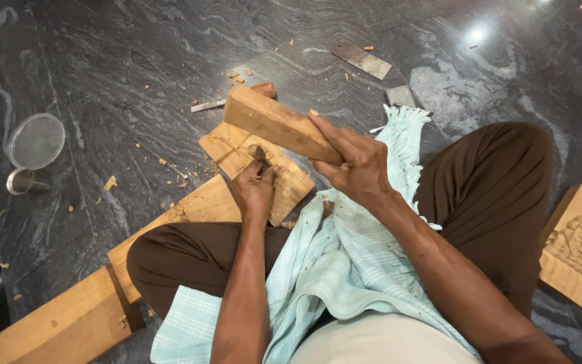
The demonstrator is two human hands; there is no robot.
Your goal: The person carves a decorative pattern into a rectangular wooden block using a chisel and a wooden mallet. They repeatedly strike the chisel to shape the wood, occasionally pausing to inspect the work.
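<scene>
Far left on the dark stone floor (102, 67): a round mesh strainer (36, 140) with a small metal cup (20, 180) just beside it. Lower left, a long wooden plank (69, 323), running up under the brown-trousered knee (170, 259) toward the middle. At centre, a flat wooden workpiece (284, 176) lying on the plank's upper end, wood chips scattered around. Left hand (254, 189) closed in a fist around a small chisel (259, 154), tip set against the workpiece. Just above, a thick wooden block (274, 125) used as a mallet, gripped at its near end by the right hand (358, 168), fingers wrapped along its side, block raised and tilted over the chisel. Behind the block, a red-handled tool (237, 98) flat on the floor. Pale blue checked cloth (345, 263) draped across the lap. Farther up, a flat metal blade (362, 59) and a small grey stone (400, 96). Far right, a carved wooden panel (580, 246) resting beside the other knee.
</scene>
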